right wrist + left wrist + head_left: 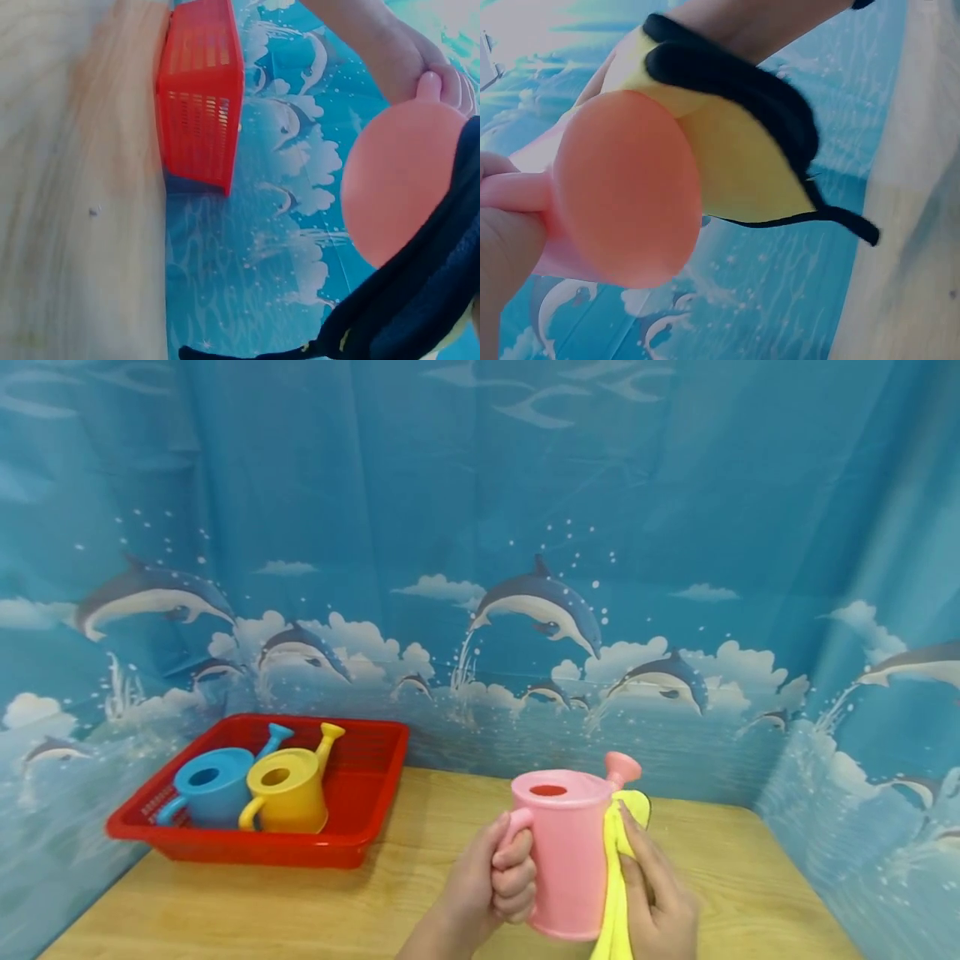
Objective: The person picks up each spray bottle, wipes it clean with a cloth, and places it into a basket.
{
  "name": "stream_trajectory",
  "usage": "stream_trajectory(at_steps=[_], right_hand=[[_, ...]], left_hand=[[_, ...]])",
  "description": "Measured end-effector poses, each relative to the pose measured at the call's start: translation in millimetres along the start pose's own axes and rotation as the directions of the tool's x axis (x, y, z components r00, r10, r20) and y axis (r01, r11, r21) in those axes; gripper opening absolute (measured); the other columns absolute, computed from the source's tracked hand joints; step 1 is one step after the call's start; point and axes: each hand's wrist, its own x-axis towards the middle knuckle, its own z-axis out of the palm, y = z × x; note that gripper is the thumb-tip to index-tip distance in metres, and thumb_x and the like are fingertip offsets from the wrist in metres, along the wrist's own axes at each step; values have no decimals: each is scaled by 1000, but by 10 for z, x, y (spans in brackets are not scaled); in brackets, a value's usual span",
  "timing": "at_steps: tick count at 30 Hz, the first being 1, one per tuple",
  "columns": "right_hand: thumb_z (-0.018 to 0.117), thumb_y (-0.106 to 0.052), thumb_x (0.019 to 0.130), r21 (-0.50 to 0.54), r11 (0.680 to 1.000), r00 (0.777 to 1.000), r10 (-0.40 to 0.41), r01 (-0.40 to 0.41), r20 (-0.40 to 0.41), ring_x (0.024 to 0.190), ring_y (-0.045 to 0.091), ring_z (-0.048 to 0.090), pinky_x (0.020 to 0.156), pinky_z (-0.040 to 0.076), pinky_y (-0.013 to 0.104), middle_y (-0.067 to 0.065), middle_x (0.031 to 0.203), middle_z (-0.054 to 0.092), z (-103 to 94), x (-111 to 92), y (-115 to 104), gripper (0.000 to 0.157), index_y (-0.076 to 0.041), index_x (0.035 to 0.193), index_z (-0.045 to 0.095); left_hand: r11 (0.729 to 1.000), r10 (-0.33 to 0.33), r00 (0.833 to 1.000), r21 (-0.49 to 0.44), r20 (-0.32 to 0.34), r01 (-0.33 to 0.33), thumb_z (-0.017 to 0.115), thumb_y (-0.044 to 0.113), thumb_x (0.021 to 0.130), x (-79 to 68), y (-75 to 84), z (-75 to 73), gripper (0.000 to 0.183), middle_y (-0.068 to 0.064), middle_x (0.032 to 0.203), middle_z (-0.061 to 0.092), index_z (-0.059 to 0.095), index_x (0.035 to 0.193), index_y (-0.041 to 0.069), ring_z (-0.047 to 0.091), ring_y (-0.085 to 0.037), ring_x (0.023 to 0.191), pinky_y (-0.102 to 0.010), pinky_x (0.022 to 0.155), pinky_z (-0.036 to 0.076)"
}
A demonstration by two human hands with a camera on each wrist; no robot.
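A pink watering can (567, 856) is held upright above the table, its spout pointing away to the right. My left hand (501, 878) grips its handle, fingers curled round it. A yellow cloth (617, 893) with a dark edge lies against the can's right side. My right hand (660, 893) holds that cloth and presses it to the can below the spout. From underneath, the left wrist view shows the can's round base (630, 191) with the cloth (742, 161) beside it. In the right wrist view the cloth's dark edging (412, 277) covers part of the base.
A red basket (262, 850) stands at the left on the wooden table (420, 827). In it sit a blue watering can (213, 789) and a yellow watering can (288, 793), side by side. A blue curtain (480, 485) printed with dolphins hangs behind and at both sides.
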Motion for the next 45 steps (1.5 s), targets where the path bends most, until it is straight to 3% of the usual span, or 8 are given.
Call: stream_trajectory(at_steps=[8,14,19,25,32,35,39,45], right_hand=[[51,-7,89,24,991,990,-133,132,52,111,15,53,91,39,18,20,111,59,152,58,-202,27,14,105,57],[51,-9,90,-17,994,990,-106,108,94,109,10,53,89,39,15,15,113,59,163,35,-269,27,11,106,58],[51,-9,89,7,994,991,-107,107,85,109,11,54,90,39,15,16,113,59,120,68,-218,27,11,105,58],[51,-8,89,15,998,998,-58,58,10,99,4,55,79,43,10,21,108,55,19,78,-96,27,14,104,57],[53,-5,88,-179,982,998,57,-61,-28,111,9,44,88,33,12,11,111,56,-194,61,187,24,5,109,59],[48,-13,92,-283,958,999,49,-52,-17,108,10,40,84,29,14,16,108,55,-248,81,276,25,-1,109,61],[46,-26,93,-349,937,997,-51,26,-62,97,13,39,76,27,15,23,98,52,-256,114,348,32,-3,105,64],[47,-22,93,-303,953,1000,-19,16,-8,101,14,41,81,29,13,22,97,49,-248,115,305,30,-1,105,63]], left_hand=[[985,112,993,-134,43,-105,14,42,96,-61,273,-99,40,9,47,20,21,63,19,15,-3,35,-18,32,8],[967,163,985,-207,60,-148,17,41,96,-93,391,-143,39,9,47,20,20,63,19,15,-3,35,-17,32,9],[975,110,990,-203,93,-89,16,42,96,-78,340,-150,40,9,47,20,20,63,19,15,-3,35,-18,31,9],[994,16,989,-106,144,-1,15,42,96,-25,173,-66,41,8,45,19,23,63,19,13,-6,32,-22,31,9],[995,-100,991,28,91,98,6,33,97,7,-11,158,41,5,45,16,22,63,17,12,-10,33,-25,32,8],[992,-107,993,66,58,103,6,27,98,25,-77,259,40,2,45,15,20,63,14,12,-9,34,-24,32,8],[995,-91,994,57,62,87,8,28,98,41,-121,291,41,1,43,14,20,62,14,11,-9,34,-23,31,7],[994,-105,992,11,69,105,8,34,97,8,-91,233,42,4,45,16,23,62,17,11,-11,34,-25,32,7]])
